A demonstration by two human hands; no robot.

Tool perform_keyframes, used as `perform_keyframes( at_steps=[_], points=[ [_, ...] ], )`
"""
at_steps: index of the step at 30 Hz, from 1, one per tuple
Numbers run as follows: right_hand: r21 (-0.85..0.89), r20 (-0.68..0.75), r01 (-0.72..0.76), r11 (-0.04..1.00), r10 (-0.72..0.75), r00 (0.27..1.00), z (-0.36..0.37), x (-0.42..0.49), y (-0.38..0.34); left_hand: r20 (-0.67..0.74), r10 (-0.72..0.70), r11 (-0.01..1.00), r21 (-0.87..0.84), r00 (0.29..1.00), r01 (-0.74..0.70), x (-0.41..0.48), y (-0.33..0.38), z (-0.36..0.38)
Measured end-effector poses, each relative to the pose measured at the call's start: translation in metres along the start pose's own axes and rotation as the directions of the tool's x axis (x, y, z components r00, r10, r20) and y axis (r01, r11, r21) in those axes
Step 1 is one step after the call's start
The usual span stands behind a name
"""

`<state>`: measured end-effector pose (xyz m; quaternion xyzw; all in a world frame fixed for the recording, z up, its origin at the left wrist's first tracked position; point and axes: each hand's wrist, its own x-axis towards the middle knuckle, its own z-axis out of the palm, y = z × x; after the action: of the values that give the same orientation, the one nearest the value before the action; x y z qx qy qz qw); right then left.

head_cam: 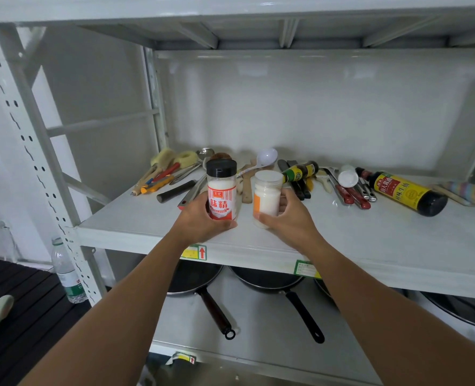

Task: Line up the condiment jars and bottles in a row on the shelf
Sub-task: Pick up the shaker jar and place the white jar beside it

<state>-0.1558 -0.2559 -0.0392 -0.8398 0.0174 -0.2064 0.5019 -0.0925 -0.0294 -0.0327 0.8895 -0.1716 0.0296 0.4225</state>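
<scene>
My left hand (200, 218) grips a black-lidded jar with a red and white label (222, 190), upright near the front of the white shelf (370, 240). Right beside it, my right hand (289, 218) grips a clear-lidded jar of white powder with an orange label (267, 196), also upright. The two jars stand a small gap apart. A large dark soy sauce bottle with a yellow and red label (406, 192) lies on its side at the right. A smaller dark bottle with a yellow and green label (300, 172) lies behind the jars. A small white-capped container (348, 176) lies between them.
Brushes, spatulas, a white ladle (264, 158) and red-handled utensils (350, 195) lie scattered along the back of the shelf. Pans (275, 282) sit on the shelf below. A water bottle (66, 271) stands on the floor at the left post.
</scene>
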Motion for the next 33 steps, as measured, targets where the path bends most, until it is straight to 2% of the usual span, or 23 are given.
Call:
perform_keyframes(
  at_steps=[5,27,33],
  points=[
    [0.006,0.041,0.022,1.0,-0.022,0.999,0.0034,0.0009,0.0004,0.004,0.001,1.0,-0.004,1.0,-0.001,-0.001,0.0006,-0.0006],
    [-0.015,-0.017,-0.012,1.0,0.012,1.0,0.0023,0.0001,0.0007,-0.001,-0.003,1.0,0.004,1.0,0.003,-0.0028,0.0031,-0.0018],
    [-0.02,0.032,-0.025,0.999,0.025,0.999,0.0019,0.0012,-0.0006,-0.001,0.005,1.0,-0.002,1.0,-0.005,-0.0034,0.0039,-0.0023]
  ],
)
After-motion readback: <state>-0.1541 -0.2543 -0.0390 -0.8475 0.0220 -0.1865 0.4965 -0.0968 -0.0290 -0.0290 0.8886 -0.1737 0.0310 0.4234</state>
